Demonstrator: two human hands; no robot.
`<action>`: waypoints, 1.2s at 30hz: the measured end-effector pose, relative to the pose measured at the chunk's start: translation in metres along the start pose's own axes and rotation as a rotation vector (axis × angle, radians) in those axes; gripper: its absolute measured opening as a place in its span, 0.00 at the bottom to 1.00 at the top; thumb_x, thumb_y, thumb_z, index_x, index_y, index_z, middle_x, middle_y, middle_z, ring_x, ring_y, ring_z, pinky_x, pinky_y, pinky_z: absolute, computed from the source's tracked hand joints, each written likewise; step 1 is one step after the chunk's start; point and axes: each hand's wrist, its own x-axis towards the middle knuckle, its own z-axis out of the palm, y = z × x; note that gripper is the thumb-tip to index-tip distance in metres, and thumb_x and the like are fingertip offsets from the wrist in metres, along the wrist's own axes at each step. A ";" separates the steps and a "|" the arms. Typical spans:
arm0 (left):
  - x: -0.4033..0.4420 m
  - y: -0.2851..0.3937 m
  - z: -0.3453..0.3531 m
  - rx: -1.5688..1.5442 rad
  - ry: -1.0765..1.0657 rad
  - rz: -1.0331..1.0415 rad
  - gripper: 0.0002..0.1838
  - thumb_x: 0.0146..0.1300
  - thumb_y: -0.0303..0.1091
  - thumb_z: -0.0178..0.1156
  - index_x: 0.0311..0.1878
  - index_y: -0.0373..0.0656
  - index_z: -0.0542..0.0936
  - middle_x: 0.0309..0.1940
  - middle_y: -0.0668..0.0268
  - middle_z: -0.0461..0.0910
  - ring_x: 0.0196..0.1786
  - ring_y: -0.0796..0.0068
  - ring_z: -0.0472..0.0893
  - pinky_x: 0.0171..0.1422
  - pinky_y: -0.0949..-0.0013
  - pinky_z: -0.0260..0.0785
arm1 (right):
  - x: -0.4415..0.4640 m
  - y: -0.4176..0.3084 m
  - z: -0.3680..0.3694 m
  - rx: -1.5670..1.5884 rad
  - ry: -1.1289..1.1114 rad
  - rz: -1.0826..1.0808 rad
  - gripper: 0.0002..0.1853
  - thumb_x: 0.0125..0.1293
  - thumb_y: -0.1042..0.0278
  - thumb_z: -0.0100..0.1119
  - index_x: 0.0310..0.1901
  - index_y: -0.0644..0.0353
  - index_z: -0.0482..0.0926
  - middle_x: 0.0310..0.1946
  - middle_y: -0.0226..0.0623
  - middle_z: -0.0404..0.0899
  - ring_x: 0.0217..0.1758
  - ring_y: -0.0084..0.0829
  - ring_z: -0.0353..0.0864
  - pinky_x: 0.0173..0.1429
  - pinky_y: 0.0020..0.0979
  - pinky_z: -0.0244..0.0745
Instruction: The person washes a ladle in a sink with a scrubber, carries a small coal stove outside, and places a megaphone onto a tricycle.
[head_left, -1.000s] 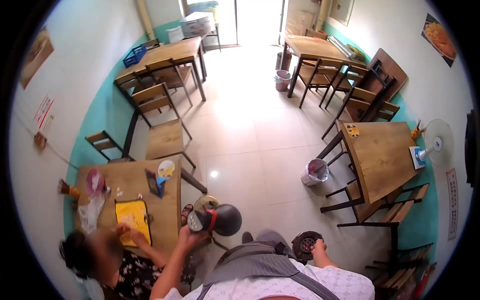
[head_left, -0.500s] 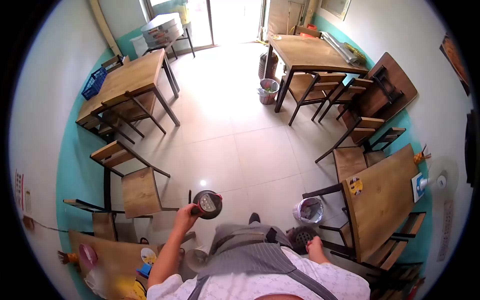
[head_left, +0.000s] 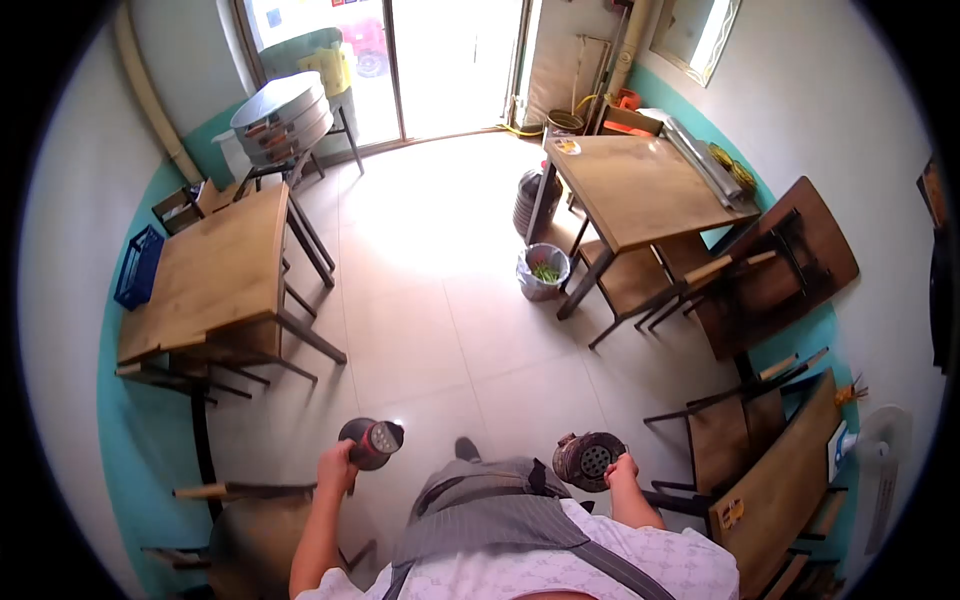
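Note:
My left hand (head_left: 338,464) is closed around the handle side of a dark round object with a red rim (head_left: 366,457), held out in front of me to the left. A grey, hole-dotted face shows on its top; I cannot tell its exact kind. My right hand (head_left: 622,474) grips the edge of a dark, brownish round object with a holed top (head_left: 582,464), close to my right hip. Its kind is unclear too. Both objects hang above the tiled floor (head_left: 420,350), on either side of my grey striped apron (head_left: 490,520).
On the left stand a wooden table (head_left: 225,265) with a blue crate (head_left: 140,268) and a chair (head_left: 260,530). A lined bin (head_left: 542,273) stands by the right table (head_left: 650,190). More chairs (head_left: 720,435) line the right wall. A glass door (head_left: 455,70) is ahead.
I have moved forward towards the door, so the furniture sits nearer and lower. The left-hand object has shifted left and down; the right-hand object is raised a little. Both stay held.

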 end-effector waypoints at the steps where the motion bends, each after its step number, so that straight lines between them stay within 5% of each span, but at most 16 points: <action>1: 0.042 0.006 -0.012 -0.008 0.005 0.029 0.12 0.51 0.37 0.66 0.34 0.44 0.75 0.30 0.53 0.78 0.38 0.44 0.77 0.38 0.49 0.69 | -0.011 -0.012 0.025 0.004 -0.076 -0.026 0.09 0.55 0.64 0.49 0.21 0.52 0.65 0.11 0.29 0.63 0.11 0.26 0.64 0.18 0.36 0.63; 7: 0.301 0.038 -0.051 -0.016 0.062 0.187 0.12 0.54 0.39 0.67 0.36 0.44 0.77 0.31 0.54 0.79 0.37 0.48 0.79 0.37 0.54 0.70 | -0.101 -0.074 0.223 -0.017 -0.073 0.017 0.05 0.55 0.66 0.53 0.27 0.53 0.68 0.13 0.31 0.66 0.10 0.26 0.64 0.13 0.27 0.60; 9: 0.378 0.043 -0.056 -0.023 0.096 0.248 0.07 0.55 0.34 0.63 0.34 0.44 0.76 0.31 0.55 0.78 0.37 0.48 0.79 0.38 0.53 0.71 | -0.106 -0.096 0.294 -0.049 -0.041 0.032 0.10 0.56 0.64 0.51 0.20 0.50 0.65 0.10 0.28 0.62 0.11 0.26 0.66 0.19 0.37 0.64; 17: 0.614 0.033 -0.075 -0.021 0.088 0.100 0.06 0.55 0.31 0.61 0.36 0.44 0.77 0.33 0.54 0.79 0.39 0.47 0.78 0.40 0.53 0.71 | -0.177 -0.168 0.545 -0.087 -0.092 0.020 0.09 0.56 0.64 0.49 0.21 0.53 0.65 0.11 0.30 0.63 0.12 0.29 0.66 0.20 0.38 0.64; 19: 0.665 0.033 -0.088 -0.029 0.069 0.088 0.08 0.54 0.30 0.63 0.38 0.44 0.78 0.34 0.56 0.80 0.40 0.49 0.79 0.42 0.54 0.72 | -0.176 -0.189 0.606 -0.083 -0.123 0.070 0.08 0.63 0.58 0.54 0.35 0.52 0.71 0.18 0.32 0.68 0.12 0.28 0.65 0.16 0.31 0.59; 22: 0.756 0.023 -0.100 -0.061 0.047 0.102 0.09 0.53 0.30 0.63 0.39 0.44 0.79 0.35 0.57 0.81 0.40 0.50 0.80 0.43 0.55 0.73 | -0.200 -0.226 0.690 -0.123 -0.166 0.069 0.09 0.63 0.57 0.54 0.34 0.51 0.70 0.17 0.32 0.67 0.12 0.28 0.65 0.16 0.30 0.59; 27: 0.955 0.000 -0.115 -0.074 -0.042 0.201 0.10 0.52 0.28 0.63 0.39 0.44 0.79 0.38 0.58 0.81 0.42 0.51 0.80 0.45 0.58 0.74 | -0.259 -0.276 0.821 -0.023 -0.080 0.072 0.07 0.56 0.64 0.54 0.34 0.54 0.70 0.16 0.32 0.67 0.11 0.27 0.64 0.15 0.30 0.57; 30: 1.080 0.030 -0.129 -0.078 -0.035 0.292 0.11 0.53 0.27 0.61 0.41 0.44 0.78 0.40 0.57 0.81 0.44 0.50 0.79 0.46 0.58 0.73 | -0.269 -0.330 0.906 -0.007 -0.043 0.061 0.07 0.58 0.62 0.54 0.33 0.54 0.70 0.15 0.32 0.66 0.11 0.27 0.64 0.16 0.31 0.57; 32: 1.171 0.041 -0.123 -0.136 0.003 0.435 0.13 0.53 0.29 0.65 0.43 0.43 0.77 0.38 0.54 0.80 0.43 0.48 0.79 0.44 0.58 0.72 | -0.268 -0.349 0.951 0.018 0.016 0.086 0.13 0.55 0.59 0.53 0.18 0.52 0.64 0.10 0.31 0.62 0.08 0.27 0.60 0.13 0.34 0.59; 36: 1.358 0.119 -0.135 -0.136 -0.112 0.620 0.09 0.54 0.28 0.64 0.37 0.43 0.74 0.34 0.56 0.78 0.39 0.48 0.78 0.40 0.57 0.70 | -0.303 -0.397 1.051 0.044 -0.015 0.075 0.14 0.54 0.60 0.52 0.17 0.53 0.62 0.10 0.31 0.62 0.10 0.29 0.63 0.15 0.34 0.62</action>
